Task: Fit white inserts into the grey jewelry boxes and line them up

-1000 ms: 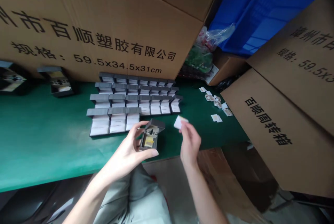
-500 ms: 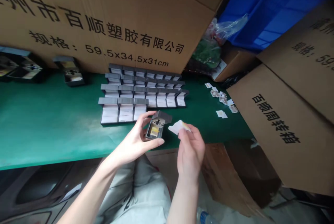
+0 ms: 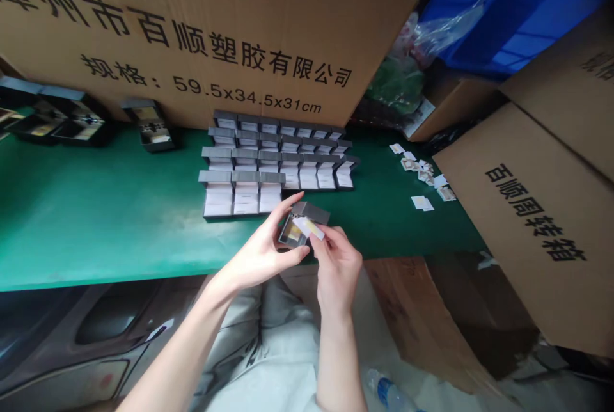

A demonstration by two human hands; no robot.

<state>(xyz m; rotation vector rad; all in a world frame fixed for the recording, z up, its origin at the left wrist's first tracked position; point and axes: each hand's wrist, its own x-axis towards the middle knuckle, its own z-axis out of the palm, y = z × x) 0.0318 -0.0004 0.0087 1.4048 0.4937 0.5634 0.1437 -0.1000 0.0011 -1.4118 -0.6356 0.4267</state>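
Note:
My left hand [image 3: 268, 242] grips a small dark hinged box [image 3: 314, 212] with its lid up, held over the front edge of the green table. Inside the box a yellowish bottom shows. Between the thumb and fingers of my right hand [image 3: 338, 265] is a white padded insert [image 3: 309, 228] with a yellowish patch. The insert is tilted at the box's opening and covers part of it. Just beyond my hands stand rows of open grey boxes [image 3: 247, 198] lined with white.
A large cardboard carton [image 3: 230, 9] stands behind the rows. White inserts [image 3: 425, 172] lie scattered on the table [image 3: 119, 220] at right, beside another carton [image 3: 537, 220]. Larger open dark boxes [image 3: 81, 121] are at the far left. A plastic bottle [image 3: 388, 393] is below.
My right hand has brought the white insert leftward to the mouth of the dark box. My left hand still holds the box. The whole view has shifted slightly.

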